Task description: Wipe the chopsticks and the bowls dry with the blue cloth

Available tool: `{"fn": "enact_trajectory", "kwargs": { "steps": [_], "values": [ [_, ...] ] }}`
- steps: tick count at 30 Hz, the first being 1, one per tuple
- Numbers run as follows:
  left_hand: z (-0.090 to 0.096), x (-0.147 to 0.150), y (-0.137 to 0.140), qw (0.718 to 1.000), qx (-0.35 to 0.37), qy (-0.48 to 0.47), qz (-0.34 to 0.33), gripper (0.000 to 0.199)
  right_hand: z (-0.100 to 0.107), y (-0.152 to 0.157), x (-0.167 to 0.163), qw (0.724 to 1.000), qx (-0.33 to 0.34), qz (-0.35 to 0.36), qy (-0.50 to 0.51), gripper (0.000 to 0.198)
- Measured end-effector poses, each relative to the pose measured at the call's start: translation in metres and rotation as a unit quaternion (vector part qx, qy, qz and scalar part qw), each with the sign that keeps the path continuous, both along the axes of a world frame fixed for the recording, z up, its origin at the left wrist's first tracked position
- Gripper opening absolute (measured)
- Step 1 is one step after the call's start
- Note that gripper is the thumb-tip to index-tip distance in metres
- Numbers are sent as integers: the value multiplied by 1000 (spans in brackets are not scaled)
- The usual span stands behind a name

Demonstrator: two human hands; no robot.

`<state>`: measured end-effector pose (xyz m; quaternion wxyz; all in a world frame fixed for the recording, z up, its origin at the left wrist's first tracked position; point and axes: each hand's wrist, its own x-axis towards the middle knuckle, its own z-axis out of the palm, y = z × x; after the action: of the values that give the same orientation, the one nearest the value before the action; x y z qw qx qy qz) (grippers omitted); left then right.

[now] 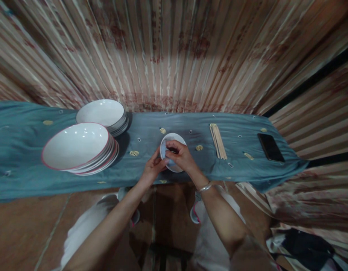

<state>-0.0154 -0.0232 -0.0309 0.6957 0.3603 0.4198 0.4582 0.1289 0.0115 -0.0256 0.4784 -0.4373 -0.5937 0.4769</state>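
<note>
The left hand curls its fingers around a small, round white bowl at the blue-green, cloth-covered tabletop. The right hand has its fingers bent nearly together inside, and they seem to pinch a thin pale-blue cloth. I think the wiping is partway done. Left of the fingers stand big red-rimmed white bowls; I can't tell if they're wiped. No words can be read.

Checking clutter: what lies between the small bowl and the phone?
Several pale sticks lie on the tablecloth between bowl and phone, in the head view.
</note>
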Motion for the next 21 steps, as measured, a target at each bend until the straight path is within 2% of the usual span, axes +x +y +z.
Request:
{"fn": "enact_trajectory", "kwargs": {
  "steps": [6, 13, 17, 21],
  "values": [
    [-2, -1, 0, 1000, 8, 18, -10, 94, 10, 10, -6, 988, 60, -126, -62, 19],
    [-7, -2, 1, 1000, 5, 15, -18, 101, 18, 25, 11, 955, 53, -213, -200, 14],
    [-6, -1, 1, 1000, 6, 10, -22, 103, 15, 28, 25, 922, 37, -238, -303, 15],
    [-4, -1, 0, 999, 10, 23, -23, 102, 11, 24, 38, 890, 8, -230, -393, 16]
  ]
}}
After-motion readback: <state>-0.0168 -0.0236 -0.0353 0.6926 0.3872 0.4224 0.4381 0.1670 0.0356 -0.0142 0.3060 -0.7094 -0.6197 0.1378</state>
